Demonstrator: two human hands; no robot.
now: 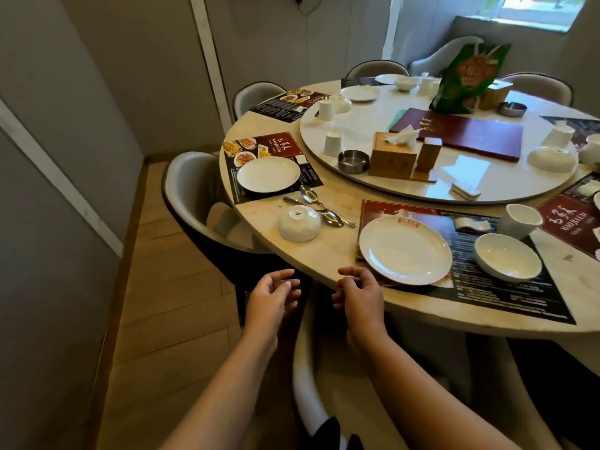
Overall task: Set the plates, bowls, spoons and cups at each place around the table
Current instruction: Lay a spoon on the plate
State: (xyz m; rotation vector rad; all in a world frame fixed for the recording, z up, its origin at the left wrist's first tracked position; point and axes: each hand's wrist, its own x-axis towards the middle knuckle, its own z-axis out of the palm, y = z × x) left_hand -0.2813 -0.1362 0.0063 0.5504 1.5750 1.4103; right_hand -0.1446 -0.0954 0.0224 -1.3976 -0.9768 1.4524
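Observation:
My left hand (274, 298) and my right hand (360, 297) hover empty, fingers loosely curled, just off the near edge of the round table (337, 196). On the nearest placemat (506, 297) lie a white plate (404, 250), an upright bowl (508, 261) and a cup (521, 220). Left of that plate an upturned white bowl (299, 223) rests on the bare tabletop beside two metal spoons (319, 207). Another plate (268, 174) sits on the placemat farther left. Upturned cups (333, 143) stand on the turntable (373, 186).
The turntable carries a metal ashtray (353, 161), a wooden tissue box (393, 155), a red menu folder (461, 133) and a green bag (467, 79). Grey chairs (191, 196) ring the table. A wall is close on the left; wooden floor lies below.

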